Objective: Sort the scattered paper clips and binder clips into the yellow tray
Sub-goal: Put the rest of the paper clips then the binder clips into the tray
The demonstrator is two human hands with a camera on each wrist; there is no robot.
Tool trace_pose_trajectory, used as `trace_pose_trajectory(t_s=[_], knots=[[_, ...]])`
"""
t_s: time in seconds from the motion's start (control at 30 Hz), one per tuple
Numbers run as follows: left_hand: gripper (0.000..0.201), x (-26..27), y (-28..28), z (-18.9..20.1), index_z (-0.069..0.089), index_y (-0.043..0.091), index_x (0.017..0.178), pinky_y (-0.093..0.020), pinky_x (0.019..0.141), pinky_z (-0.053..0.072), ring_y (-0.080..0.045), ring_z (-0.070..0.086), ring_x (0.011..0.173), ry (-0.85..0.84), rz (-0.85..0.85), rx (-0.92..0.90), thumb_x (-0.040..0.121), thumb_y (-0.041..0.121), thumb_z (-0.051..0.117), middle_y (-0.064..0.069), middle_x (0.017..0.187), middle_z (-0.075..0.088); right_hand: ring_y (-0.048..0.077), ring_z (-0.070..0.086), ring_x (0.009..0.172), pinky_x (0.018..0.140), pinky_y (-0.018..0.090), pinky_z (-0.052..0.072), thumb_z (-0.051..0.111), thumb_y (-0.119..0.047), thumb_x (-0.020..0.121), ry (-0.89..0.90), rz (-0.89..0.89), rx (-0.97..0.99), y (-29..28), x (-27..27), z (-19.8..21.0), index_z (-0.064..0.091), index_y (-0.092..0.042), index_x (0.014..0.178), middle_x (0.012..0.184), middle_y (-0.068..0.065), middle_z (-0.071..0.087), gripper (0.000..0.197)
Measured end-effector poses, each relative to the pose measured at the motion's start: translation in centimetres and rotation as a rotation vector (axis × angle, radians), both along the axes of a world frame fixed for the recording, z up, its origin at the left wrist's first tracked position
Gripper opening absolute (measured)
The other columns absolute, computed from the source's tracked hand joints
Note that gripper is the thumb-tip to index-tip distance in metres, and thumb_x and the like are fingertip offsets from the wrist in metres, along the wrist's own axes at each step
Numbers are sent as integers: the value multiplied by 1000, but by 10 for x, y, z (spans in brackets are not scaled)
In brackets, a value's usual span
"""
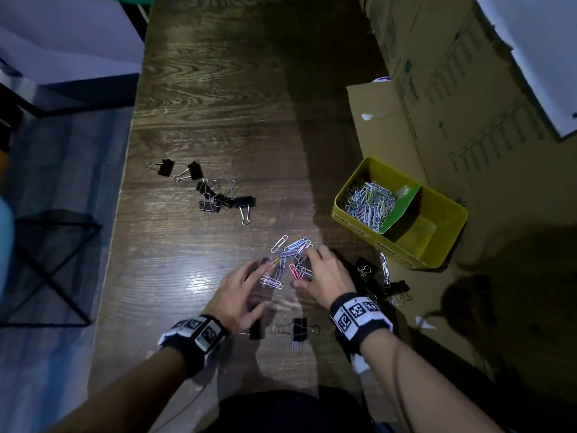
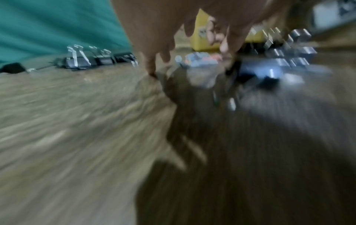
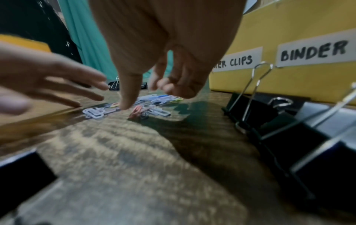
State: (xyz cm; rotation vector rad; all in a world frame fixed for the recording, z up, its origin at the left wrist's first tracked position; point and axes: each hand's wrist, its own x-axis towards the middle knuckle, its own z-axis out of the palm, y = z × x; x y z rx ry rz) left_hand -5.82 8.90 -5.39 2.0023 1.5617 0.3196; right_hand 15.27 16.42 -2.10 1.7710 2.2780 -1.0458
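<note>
Counter (image 1: pixel 218 89): dark wood grain, glossy; carries all items.

Yellow tray (image 1: pixel 449 214): right side, two compartments split by a green divider (image 1: pixel 402 207); the far one holds a heap of paper clips, the near one looks bare. Front labels, partly hidden, read "…ER CLIPS" and "BINDER".

Binder clips (image 1: pixel 215 195): black, steel handles; a cluster at left, others near the right wrist and the front edge. Probably stiff and springy; best lifted by the body or a raised handle.

Paper clips (image 1: pixel 287 260): coloured pile between both hands. Likely light, flat, slippery; rake together, then pinch.

Left hand (image 1: pixel 240 292): fingers spread, holding nothing.

Right hand (image 1: pixel 321 270): fingers loosely curled over the pile, thumb tip down on the clips; nothing gripped.
</note>
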Motion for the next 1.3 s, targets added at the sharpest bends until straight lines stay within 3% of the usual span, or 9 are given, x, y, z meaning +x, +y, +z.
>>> trace_pose_trajectory(t_s=[0.1, 0.2, 0.37, 0.47, 0.6, 0.87, 1.07, 1.2, 1.3], knots=[[91, 17, 28, 1, 18, 29, 142, -45, 96, 45, -26, 43, 120, 124, 96, -73, 69, 24, 73, -9, 138, 32, 26, 30, 126, 103, 39, 36, 82, -48, 59, -88, 33, 15, 3, -3, -4, 8, -16, 148, 138, 12, 26, 120], [100, 37, 55, -2, 12, 30, 142, -40, 98, 43, -24, 40, 116, 247, 83, -184, 67, 24, 78, -8, 133, 31, 27, 29, 124, 105, 38, 34, 84, -51, 55, -190, 87, 33, 7, -10, -9, 1, -9, 148, 138, 13, 25, 132], [75, 53, 86, 3, 36, 28, 134, -46, 97, 44, -34, 42, 115, 312, 80, -286, 70, 9, 71, -12, 131, 33, 36, 30, 127, 104, 44, 37, 81, -16, 67, -177, 150, -65, 9, -25, -6, 20, -10, 145, 138, 16, 25, 99], [60, 52, 86, 6, 50, 27, 126, -44, 93, 46, -34, 51, 109, 286, 20, -252, 74, 2, 64, -10, 128, 39, 37, 48, 114, 96, 45, 45, 69, 1, 75, -89, 116, -95, 5, -28, -7, 36, -7, 137, 137, 17, 29, 71], [41, 45, 72, 2, 58, 26, 119, -44, 87, 49, -32, 57, 104, 218, -27, -197, 82, 10, 63, -8, 123, 49, 34, 51, 109, 90, 43, 46, 58, -9, 86, -6, 56, -79, -2, -24, -9, 54, -6, 118, 125, 16, 46, 32], [21, 33, 64, 7, 65, 10, 107, -37, 79, 51, -31, 64, 89, 169, -48, -154, 90, 18, 57, -15, 97, 67, 24, 63, 92, 90, 32, 50, 72, -8, 79, 155, -321, -120, -3, -26, -16, 70, -12, 107, 106, 12, 63, 28], [21, 20, 73, 16, 74, 7, 92, -1, 62, 39, -4, 63, 69, -172, 367, -327, 71, 8, 77, -3, 88, 73, 12, 58, 66, 70, 18, 48, 82, -19, 71, 273, -567, -245, -3, -17, -23, 75, -19, 93, 85, 4, 69, 24], [20, 11, 77, 17, 69, -6, 91, -7, 50, 45, 5, 58, 46, -520, 609, -547, 71, -9, 71, 10, 55, 67, 12, 62, 68, 74, 23, 51, 83, -15, 67, 421, -625, -283, -2, -4, -17, 75, -17, 85, 73, -3, 68, 19], [19, 0, 84, 19, 70, -2, 86, -16, 55, 54, -7, 64, 52, -683, 699, -614, 69, -11, 71, -1, 61, 71, 20, 65, 71, 80, 34, 54, 82, -6, 66, 594, -676, -332, -2, 5, -7, 72, -21, 71, 70, 0, 70, 19]])
